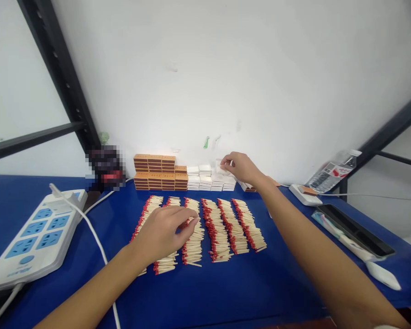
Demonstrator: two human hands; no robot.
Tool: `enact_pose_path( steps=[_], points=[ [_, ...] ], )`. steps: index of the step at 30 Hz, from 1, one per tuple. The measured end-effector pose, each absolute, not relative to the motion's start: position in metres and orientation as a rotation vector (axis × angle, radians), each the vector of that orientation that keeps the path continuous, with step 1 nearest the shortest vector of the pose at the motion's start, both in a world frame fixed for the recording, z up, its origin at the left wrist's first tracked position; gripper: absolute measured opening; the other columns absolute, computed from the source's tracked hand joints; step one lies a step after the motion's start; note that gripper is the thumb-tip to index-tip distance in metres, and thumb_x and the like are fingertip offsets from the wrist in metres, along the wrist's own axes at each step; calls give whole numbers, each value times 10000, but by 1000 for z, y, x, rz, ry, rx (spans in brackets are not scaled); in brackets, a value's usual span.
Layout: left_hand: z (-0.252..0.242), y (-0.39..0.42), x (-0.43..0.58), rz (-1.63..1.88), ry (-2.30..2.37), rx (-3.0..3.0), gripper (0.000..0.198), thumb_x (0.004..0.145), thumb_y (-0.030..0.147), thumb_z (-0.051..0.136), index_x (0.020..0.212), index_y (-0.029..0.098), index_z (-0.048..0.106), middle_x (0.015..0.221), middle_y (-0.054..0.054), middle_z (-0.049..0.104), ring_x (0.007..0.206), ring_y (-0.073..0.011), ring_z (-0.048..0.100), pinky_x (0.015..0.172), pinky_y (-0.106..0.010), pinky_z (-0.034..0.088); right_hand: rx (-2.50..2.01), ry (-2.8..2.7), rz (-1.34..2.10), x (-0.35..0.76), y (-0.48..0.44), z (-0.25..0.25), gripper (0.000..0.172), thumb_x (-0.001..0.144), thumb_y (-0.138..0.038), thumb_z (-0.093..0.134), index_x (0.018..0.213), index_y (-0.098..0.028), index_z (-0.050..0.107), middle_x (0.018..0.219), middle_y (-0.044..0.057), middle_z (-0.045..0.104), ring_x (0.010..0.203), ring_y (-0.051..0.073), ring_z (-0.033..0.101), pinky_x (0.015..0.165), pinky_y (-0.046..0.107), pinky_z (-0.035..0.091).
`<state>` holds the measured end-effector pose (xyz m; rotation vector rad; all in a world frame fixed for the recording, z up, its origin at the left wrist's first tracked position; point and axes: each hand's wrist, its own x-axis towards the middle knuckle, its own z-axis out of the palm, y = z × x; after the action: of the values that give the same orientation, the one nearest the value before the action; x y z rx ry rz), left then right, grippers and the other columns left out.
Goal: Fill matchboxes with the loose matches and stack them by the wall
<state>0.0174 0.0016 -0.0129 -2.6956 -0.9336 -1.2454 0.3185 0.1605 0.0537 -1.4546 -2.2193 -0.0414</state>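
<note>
Red-tipped matches point(215, 228) lie in several long rows on the blue table. Over the left-hand rows hovers my left hand point(164, 230), its thumb and fingertips drawn together; anything between them is too small to make out. My right hand point(240, 165) is at the back by the wall, fingers pinched on a white matchbox tray point(220, 167). Beneath it stand stacked white matchbox trays point(205, 183). To their left, orange-brown matchboxes point(155, 180) are piled in layers against the wall. A few boxes beside my right forearm are partly hidden.
At the left is a white power strip point(51, 233) with a plugged-in cable point(97, 242). On the right lie a plastic bottle point(334, 171), a small white adapter point(304, 195), a dark tray-like object point(356, 230) and a white-capped packet point(382, 275). Black metal frames point(60, 59) flank the table.
</note>
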Motion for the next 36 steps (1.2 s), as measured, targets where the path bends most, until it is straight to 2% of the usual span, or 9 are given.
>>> enact_pose_path(
  steps=[4,10,15,27,36],
  points=[
    [-13,0,18,-1229,-935,-2693,110,1014,195,603,1014,222,710,799,12,755,644,-133,665,586,-280,457,-1490,-2276,-34,310,176,42,108,940,-210,657,889,-187,750,972,89,722,848,213,610,750,333,424],
    [-12,-1,20,-1237,-911,-2666,132,1016,198,587,1028,225,716,802,6,760,644,-133,675,586,-273,488,-1481,-2258,-24,316,181,30,77,927,-236,695,978,-199,741,993,73,707,842,207,600,755,333,418],
    [-12,0,20,-1228,-922,-2664,127,1021,201,586,1030,229,709,803,8,759,655,-136,682,583,-276,475,-1484,-2247,-34,319,181,26,39,924,-242,709,932,-207,723,997,67,688,840,207,591,749,329,410],
    [-12,-1,20,-1230,-914,-2668,116,1010,191,610,1039,216,719,795,19,745,637,-136,656,589,-292,444,-1511,-2319,-69,317,175,33,116,955,-181,651,885,-195,742,1011,94,685,876,224,616,778,349,429],
    [-13,0,19,-1244,-901,-2676,109,1004,175,613,1027,207,714,790,20,739,632,-129,644,597,-285,434,-1461,-2272,-105,315,167,29,76,966,-224,672,923,-200,729,976,74,689,819,205,611,736,329,419]
  ],
)
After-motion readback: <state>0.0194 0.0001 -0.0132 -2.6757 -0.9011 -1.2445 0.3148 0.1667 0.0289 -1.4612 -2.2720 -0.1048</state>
